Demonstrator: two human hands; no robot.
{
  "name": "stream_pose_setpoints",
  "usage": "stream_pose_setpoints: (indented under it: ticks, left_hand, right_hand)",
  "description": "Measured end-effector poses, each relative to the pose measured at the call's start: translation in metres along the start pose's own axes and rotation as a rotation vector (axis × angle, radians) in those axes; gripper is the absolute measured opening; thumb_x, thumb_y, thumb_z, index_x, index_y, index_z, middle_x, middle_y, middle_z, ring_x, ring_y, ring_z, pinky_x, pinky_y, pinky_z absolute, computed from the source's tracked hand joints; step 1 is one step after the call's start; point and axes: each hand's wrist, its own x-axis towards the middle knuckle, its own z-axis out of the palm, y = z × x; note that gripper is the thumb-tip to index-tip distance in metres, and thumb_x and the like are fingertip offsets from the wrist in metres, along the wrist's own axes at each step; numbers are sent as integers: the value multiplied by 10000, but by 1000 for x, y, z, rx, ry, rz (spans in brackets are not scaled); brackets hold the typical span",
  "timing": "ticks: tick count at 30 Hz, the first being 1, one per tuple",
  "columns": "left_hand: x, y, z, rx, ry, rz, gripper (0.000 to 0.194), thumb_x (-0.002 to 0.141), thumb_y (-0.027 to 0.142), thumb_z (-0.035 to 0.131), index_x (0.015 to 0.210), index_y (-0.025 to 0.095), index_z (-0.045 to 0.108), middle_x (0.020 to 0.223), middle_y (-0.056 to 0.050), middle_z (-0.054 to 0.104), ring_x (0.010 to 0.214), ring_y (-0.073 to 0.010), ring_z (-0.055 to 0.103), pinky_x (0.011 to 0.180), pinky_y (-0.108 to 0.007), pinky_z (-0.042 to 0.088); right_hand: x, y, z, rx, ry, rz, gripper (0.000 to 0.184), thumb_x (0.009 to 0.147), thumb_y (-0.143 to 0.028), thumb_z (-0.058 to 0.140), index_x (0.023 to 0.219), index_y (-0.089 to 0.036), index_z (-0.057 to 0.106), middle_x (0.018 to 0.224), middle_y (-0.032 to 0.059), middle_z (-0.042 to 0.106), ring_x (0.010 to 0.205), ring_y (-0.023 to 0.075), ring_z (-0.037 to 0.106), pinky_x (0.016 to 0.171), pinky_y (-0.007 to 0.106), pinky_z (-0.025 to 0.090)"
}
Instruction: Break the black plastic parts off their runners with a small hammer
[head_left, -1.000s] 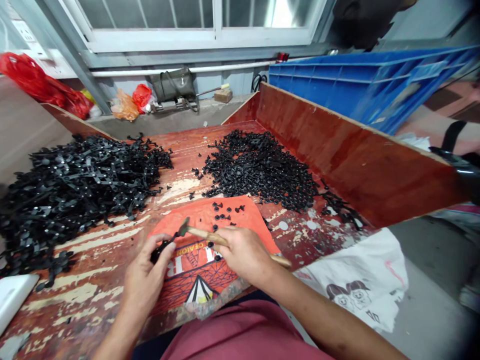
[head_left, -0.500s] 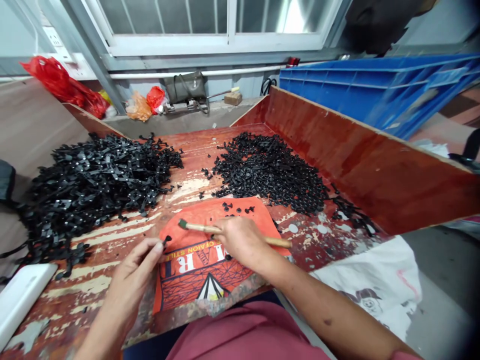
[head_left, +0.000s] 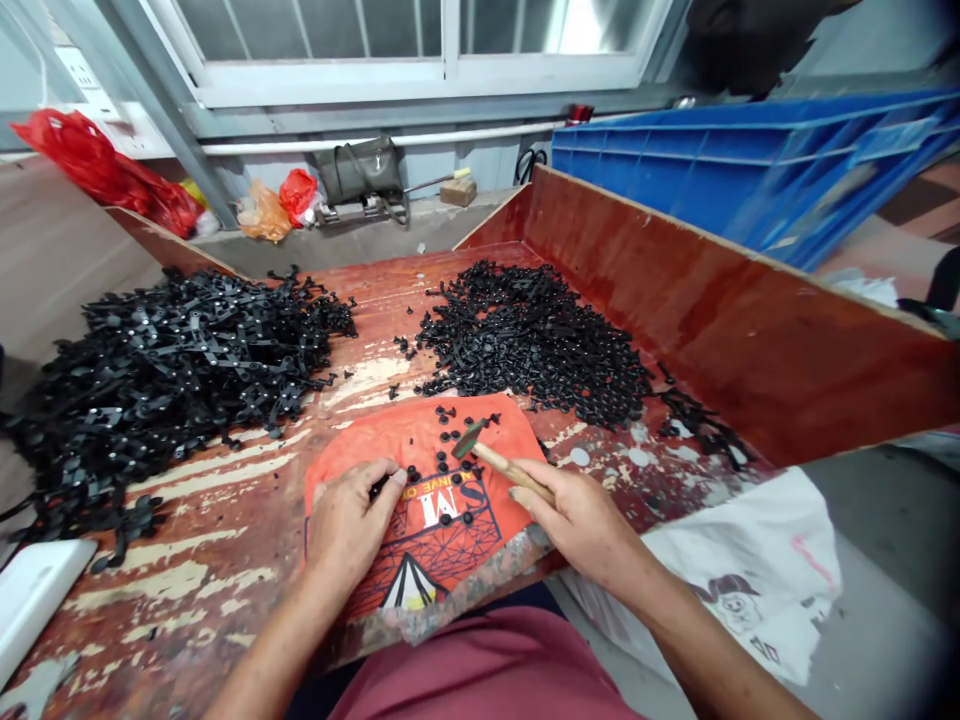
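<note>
My left hand (head_left: 352, 515) rests low over the orange printed cloth (head_left: 337, 450), its thumb and forefinger closed on a small black plastic part (head_left: 379, 488), mostly hidden by the fingers. In my right hand (head_left: 574, 505) is a small hammer (head_left: 506, 468) with a pale wooden handle and a dark green head. The hammer head is above the cloth, right of my left hand. Several round black pieces (head_left: 445, 519) lie scattered on the cloth between the two hands.
A tall heap of black strap-like parts (head_left: 202, 350) stands at the left, and a heap of smaller black parts (head_left: 532, 345) at the right. A red board (head_left: 712, 310) walls the right side, with a blue crate (head_left: 675, 180) behind it. A white box-like object (head_left: 37, 600) lies at left.
My left hand has moved right, farther over the cloth. My right hand has shifted right, and the hammer head has swung rightward from the cloth's left side. More black pieces show on the cloth.
</note>
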Motion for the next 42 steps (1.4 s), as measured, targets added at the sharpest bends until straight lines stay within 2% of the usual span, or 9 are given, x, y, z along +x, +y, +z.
stream_pose_setpoints:
  ticks: [4,9,11,19,23,27,31,36,42]
  left_hand:
    - [-1,1,0,39,-15,11,316,935,438,445,928,257,704,943,-28,738,946,-242,659,837,-332,436]
    - [1,-6,2,16,-21,33,296,920,429,475,890,257,714,959,-32,753,961,-241,667,835,-325,446]
    - [3,-9,3,9,-11,37,290,912,431,490,905,263,727,966,-33,759,954,-241,671,834,-325,448]
    - [5,-9,8,42,30,91,292,914,413,496,881,227,718,854,-41,748,841,-221,671,772,-305,447]
    - [5,-9,8,65,12,122,269,925,391,496,886,223,702,841,-40,732,851,-225,658,774,-307,440]
    - [6,-11,7,70,-16,131,277,937,402,489,890,225,696,860,-44,729,872,-231,653,793,-314,436]
    - [6,-13,6,97,-43,135,289,944,405,481,897,222,700,854,-52,728,860,-233,653,807,-322,439]
    - [6,-16,8,128,-45,157,319,951,420,464,941,225,715,878,-70,733,885,-243,656,836,-337,443]
    - [5,-17,8,125,-46,170,331,948,415,453,943,222,721,873,-77,735,872,-242,659,825,-338,455]
  right_hand:
    - [0,-5,0,23,-36,-41,404,987,-308,456,1371,-356,571,870,-29,742,699,168,653,646,248,462]
    - [2,-15,-2,29,-78,-124,451,1019,-271,408,1431,-446,462,1284,-39,674,1069,200,670,911,324,497]
    - [2,-18,-2,-5,-78,-108,458,1016,-269,418,1443,-432,450,1333,-29,644,1122,212,654,946,354,500]
    - [0,-37,11,-41,121,-249,496,1020,-245,406,1509,-318,376,1223,38,704,1010,194,689,942,345,519]
    - [5,-37,23,-235,18,-247,468,999,-240,456,1461,-312,456,1007,23,764,829,199,723,780,304,564]
    - [7,-37,24,-169,85,-274,501,1029,-244,378,1527,-280,340,1146,50,735,971,203,706,890,327,531]
    - [8,-40,21,-267,-52,-192,481,1003,-246,442,1481,-300,428,997,35,777,860,230,740,774,336,570]
    - [10,-43,15,-131,41,-234,506,1030,-263,388,1529,-319,328,1292,28,673,1064,199,690,919,322,533]
    - [11,-44,15,-213,-66,-192,532,978,-211,494,1479,-371,418,1095,-8,763,901,197,742,808,285,568]
